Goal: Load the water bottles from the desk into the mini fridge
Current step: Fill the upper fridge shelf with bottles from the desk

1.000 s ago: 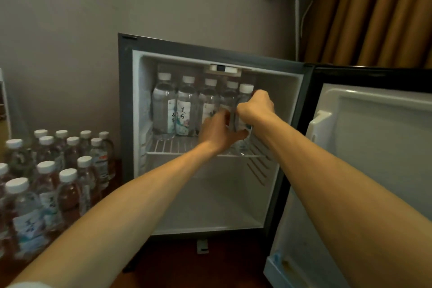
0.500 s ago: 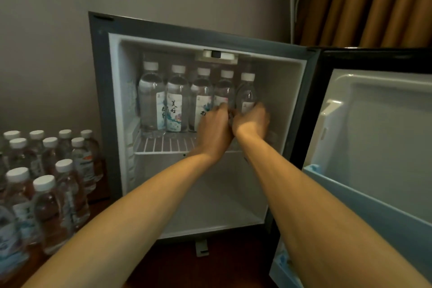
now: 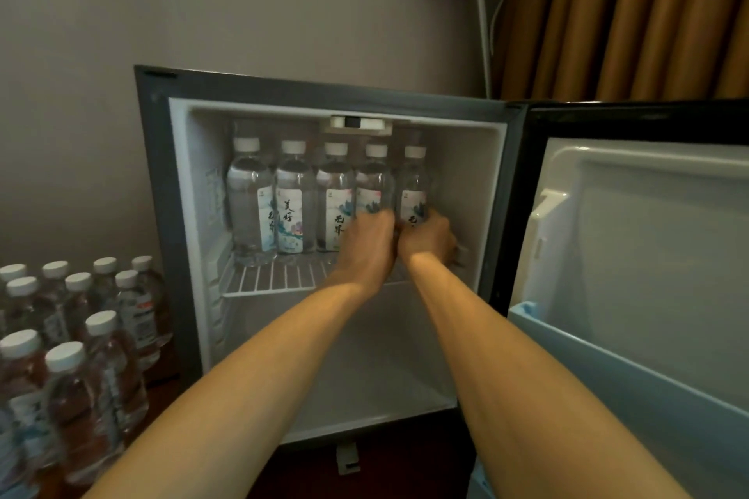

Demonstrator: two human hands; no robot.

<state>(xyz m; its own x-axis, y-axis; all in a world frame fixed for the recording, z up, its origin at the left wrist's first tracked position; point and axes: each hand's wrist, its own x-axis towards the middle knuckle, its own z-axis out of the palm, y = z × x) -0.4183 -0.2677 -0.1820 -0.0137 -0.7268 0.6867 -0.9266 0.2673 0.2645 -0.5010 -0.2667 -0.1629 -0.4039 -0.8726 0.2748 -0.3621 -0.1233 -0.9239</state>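
The mini fridge (image 3: 162,215) stands open with a wire shelf (image 3: 275,280) in its upper half. Several clear water bottles with white caps stand in a row on that shelf. My left hand (image 3: 371,243) wraps the lower part of the fourth bottle (image 3: 375,182). My right hand (image 3: 429,241) grips the base of the rightmost bottle (image 3: 413,186), close to the fridge's right wall. Both hands are deep inside the fridge, side by side, and hide the bottoms of those two bottles. More bottles (image 3: 73,336) stand on the desk at the lower left.
The fridge door (image 3: 648,255) hangs open to the right with a pale door shelf (image 3: 608,369) along its lower part. The fridge's lower compartment (image 3: 364,377) holds nothing. A lamp stand (image 3: 484,32) and orange curtains (image 3: 628,12) are behind the fridge.
My right hand dropped from the rightmost bottle's cap to its base. Both hands pushed deeper onto the shelf, and the two right bottles now stand in line with the others.
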